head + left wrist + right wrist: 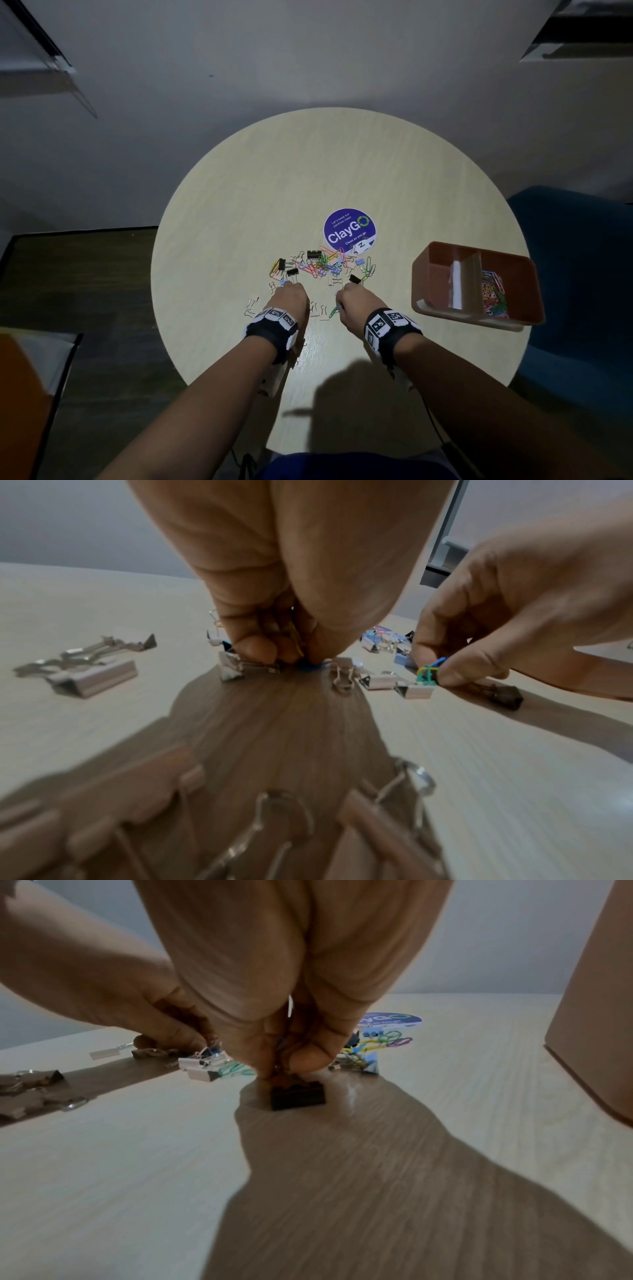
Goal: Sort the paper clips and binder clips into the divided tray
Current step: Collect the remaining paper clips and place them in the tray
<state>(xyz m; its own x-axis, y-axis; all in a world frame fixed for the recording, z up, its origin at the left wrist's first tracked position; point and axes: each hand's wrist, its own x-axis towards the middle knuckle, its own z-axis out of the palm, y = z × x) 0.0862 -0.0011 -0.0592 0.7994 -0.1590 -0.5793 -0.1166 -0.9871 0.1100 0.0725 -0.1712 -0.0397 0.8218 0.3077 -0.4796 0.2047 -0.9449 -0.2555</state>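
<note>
A mixed pile of coloured paper clips and binder clips (322, 265) lies mid-table. My left hand (286, 287) is at its near left edge, and in the left wrist view it (294, 660) pinches a blue paper clip (312, 666) on the tabletop, with more wire tucked between the fingers. My right hand (342, 292) pinches a small bunch of green, yellow and blue paper clips (426, 672). Its fingertips (308, 1060) are just above a black binder clip (297, 1097). The orange-brown divided tray (428, 274) stands to the right, with coloured paper clips (493, 296) in its right compartment.
Several silver binder clips (251, 305) lie loose near my left wrist, and more lie between the hands (318, 310). A purple ClayGo sticker (349, 230) is stuck behind the pile. The round pale table (308, 164) has a blue chair (579, 291) at its right.
</note>
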